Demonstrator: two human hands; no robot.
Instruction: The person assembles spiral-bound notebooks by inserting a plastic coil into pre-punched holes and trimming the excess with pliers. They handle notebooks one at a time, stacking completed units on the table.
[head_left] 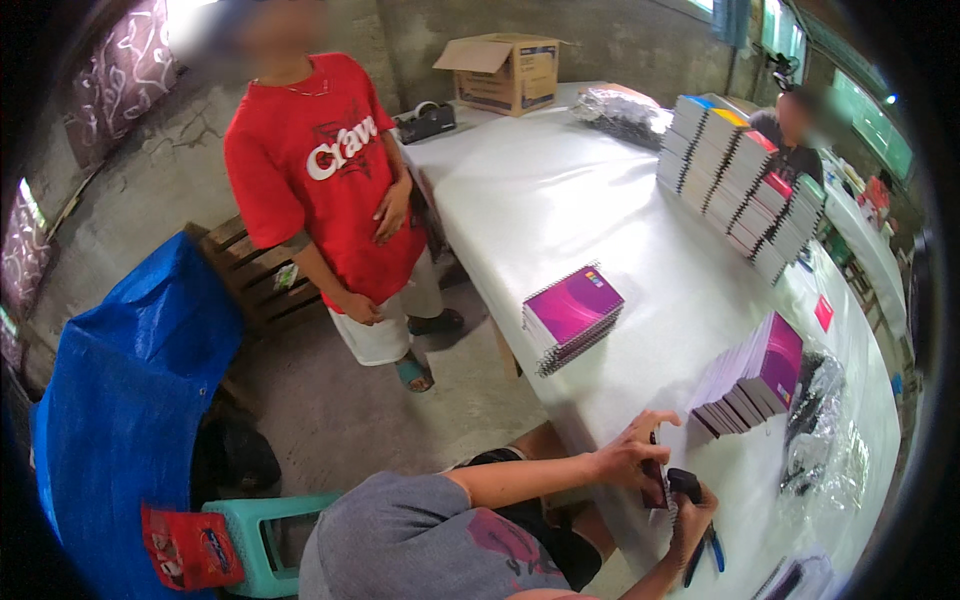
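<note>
My left hand (636, 452) curves its fingers over the top of a small dark purple notebook (655, 484) at the table's near edge. The notebook is mostly hidden by my fingers. Close against it, my right hand (692, 515) grips a black, blunt-ended object (685, 485) whose kind I cannot make out. Pliers with blue and black handles (716, 550) lie beside my right wrist. Just beyond my hands, a row of purple-covered notebooks (775, 362) stands on edge. Farther left on the table is a stack of spiral-bound purple notebooks (575, 305).
Tall stacks of spiral notebooks (735, 165) stand at the far right of the white table (500, 190). Clear plastic wrap (835, 440) lies right of the row. A cardboard box (505, 72) and tape dispenser (425, 120) sit farther back. Someone in red (325, 170) stands left.
</note>
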